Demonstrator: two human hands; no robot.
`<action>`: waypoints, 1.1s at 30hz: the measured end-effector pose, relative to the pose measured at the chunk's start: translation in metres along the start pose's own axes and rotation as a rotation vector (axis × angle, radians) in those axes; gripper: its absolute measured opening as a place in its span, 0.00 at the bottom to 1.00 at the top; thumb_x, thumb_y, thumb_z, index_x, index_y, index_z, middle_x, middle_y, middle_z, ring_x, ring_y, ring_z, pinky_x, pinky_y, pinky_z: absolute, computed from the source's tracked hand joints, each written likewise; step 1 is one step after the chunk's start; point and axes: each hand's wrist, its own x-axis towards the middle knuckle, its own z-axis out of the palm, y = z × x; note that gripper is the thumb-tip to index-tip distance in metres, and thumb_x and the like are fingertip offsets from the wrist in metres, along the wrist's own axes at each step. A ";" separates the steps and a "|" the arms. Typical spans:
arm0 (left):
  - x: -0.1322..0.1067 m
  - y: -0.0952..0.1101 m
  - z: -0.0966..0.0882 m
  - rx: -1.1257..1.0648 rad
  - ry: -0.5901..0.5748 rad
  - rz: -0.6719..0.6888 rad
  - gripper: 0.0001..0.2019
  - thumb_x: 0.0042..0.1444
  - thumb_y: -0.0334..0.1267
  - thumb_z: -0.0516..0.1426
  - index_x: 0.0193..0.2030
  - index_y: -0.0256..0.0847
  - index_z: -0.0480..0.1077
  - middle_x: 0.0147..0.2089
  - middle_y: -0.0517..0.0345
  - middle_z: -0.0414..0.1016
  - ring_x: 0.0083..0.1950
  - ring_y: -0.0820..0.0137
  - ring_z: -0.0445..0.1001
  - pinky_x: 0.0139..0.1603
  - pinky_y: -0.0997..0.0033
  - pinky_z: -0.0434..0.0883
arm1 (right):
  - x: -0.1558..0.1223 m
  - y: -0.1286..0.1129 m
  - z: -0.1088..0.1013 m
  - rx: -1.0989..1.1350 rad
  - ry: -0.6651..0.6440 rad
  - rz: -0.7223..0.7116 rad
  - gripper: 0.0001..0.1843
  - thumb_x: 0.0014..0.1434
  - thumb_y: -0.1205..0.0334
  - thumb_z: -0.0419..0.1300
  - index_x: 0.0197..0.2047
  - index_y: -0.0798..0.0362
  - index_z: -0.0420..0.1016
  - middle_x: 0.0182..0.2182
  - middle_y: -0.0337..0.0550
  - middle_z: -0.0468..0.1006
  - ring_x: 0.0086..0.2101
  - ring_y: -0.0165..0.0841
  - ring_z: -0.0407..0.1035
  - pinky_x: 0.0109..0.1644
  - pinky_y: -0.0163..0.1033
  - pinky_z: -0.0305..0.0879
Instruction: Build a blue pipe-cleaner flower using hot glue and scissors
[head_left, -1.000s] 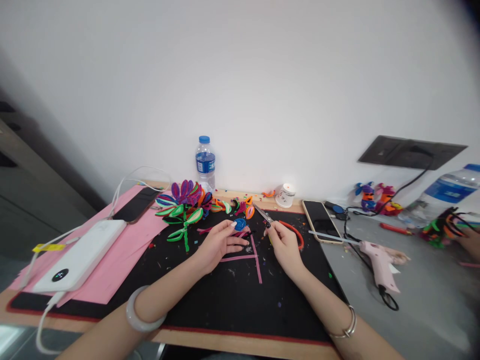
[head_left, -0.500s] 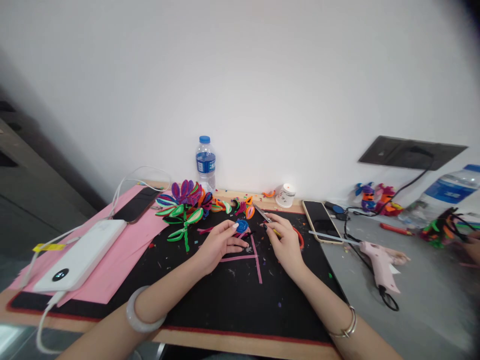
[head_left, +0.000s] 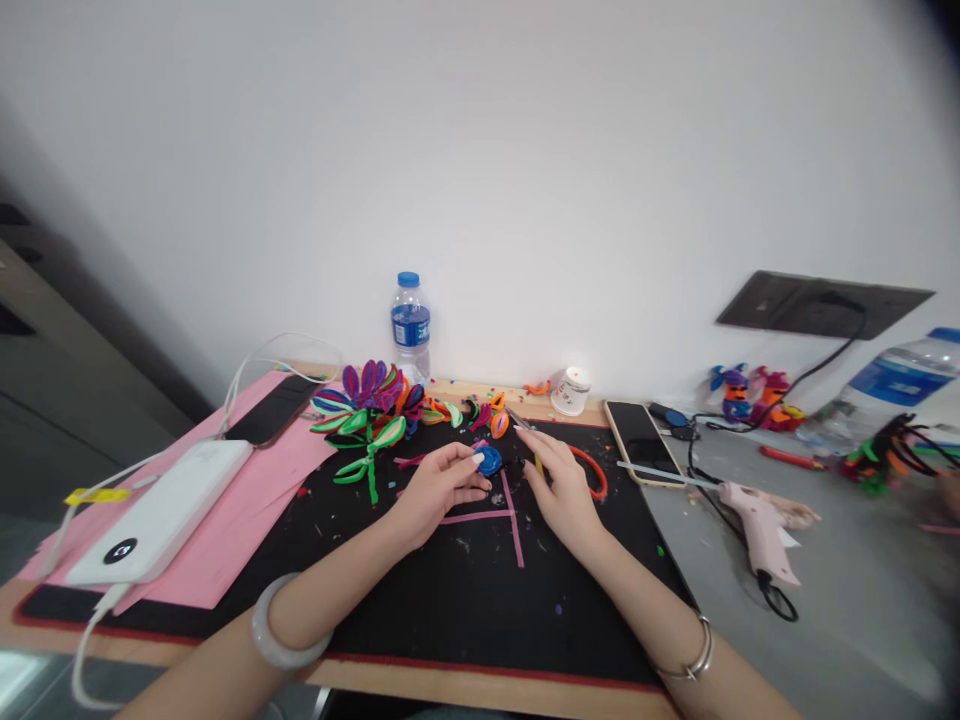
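Observation:
My left hand rests on the black mat and pinches a small blue coiled disc between thumb and fingers. My right hand lies just right of the disc, fingers stretched toward it, with yellow-handled scissors under and beyond the fingertips; whether it grips them I cannot tell. Thin pink strips lie crossed on the mat between both hands. A bunch of purple, green and orange pipe-cleaner petals sits behind my left hand.
A water bottle and small white jar stand by the wall. A phone, pink glue gun and cables lie right. White power bank, second phone and pink paper lie left. An orange loop lies beside my right hand.
My right hand has moved left toward the blue disc and flattened, lowering the scissors to the mat. My left hand has shifted the disc slightly right.

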 end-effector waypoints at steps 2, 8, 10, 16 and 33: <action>0.000 0.000 0.000 0.029 -0.001 -0.002 0.11 0.48 0.42 0.59 0.32 0.37 0.65 0.28 0.59 0.70 0.29 0.74 0.72 0.32 0.74 0.70 | 0.000 -0.002 -0.001 0.012 0.011 -0.015 0.20 0.58 0.70 0.49 0.52 0.48 0.67 0.51 0.46 0.68 0.51 0.37 0.61 0.55 0.47 0.57; 0.001 -0.001 -0.001 0.086 -0.003 -0.014 0.13 0.48 0.45 0.59 0.34 0.37 0.66 0.27 0.59 0.71 0.28 0.74 0.72 0.31 0.75 0.70 | -0.003 -0.003 -0.001 0.030 -0.003 0.026 0.15 0.57 0.69 0.50 0.45 0.49 0.72 0.37 0.44 0.76 0.38 0.36 0.69 0.45 0.43 0.63; 0.001 -0.001 -0.001 0.091 -0.001 -0.015 0.13 0.48 0.45 0.59 0.34 0.37 0.66 0.27 0.59 0.70 0.28 0.75 0.72 0.31 0.76 0.70 | -0.003 -0.003 -0.001 0.046 0.001 0.075 0.13 0.57 0.69 0.50 0.43 0.50 0.72 0.33 0.43 0.76 0.34 0.34 0.69 0.42 0.40 0.64; 0.000 -0.001 -0.001 0.096 0.005 -0.012 0.13 0.48 0.45 0.58 0.34 0.38 0.66 0.27 0.60 0.69 0.28 0.75 0.72 0.30 0.76 0.70 | -0.001 -0.005 -0.003 0.161 -0.041 0.204 0.14 0.60 0.66 0.46 0.43 0.52 0.69 0.23 0.38 0.68 0.24 0.30 0.64 0.30 0.34 0.60; 0.001 -0.001 -0.002 0.097 -0.006 -0.006 0.12 0.49 0.44 0.58 0.34 0.38 0.65 0.28 0.61 0.67 0.28 0.76 0.70 0.30 0.77 0.70 | 0.003 -0.006 0.002 0.309 -0.082 0.207 0.16 0.49 0.72 0.52 0.42 0.52 0.68 0.26 0.36 0.61 0.26 0.29 0.60 0.30 0.33 0.60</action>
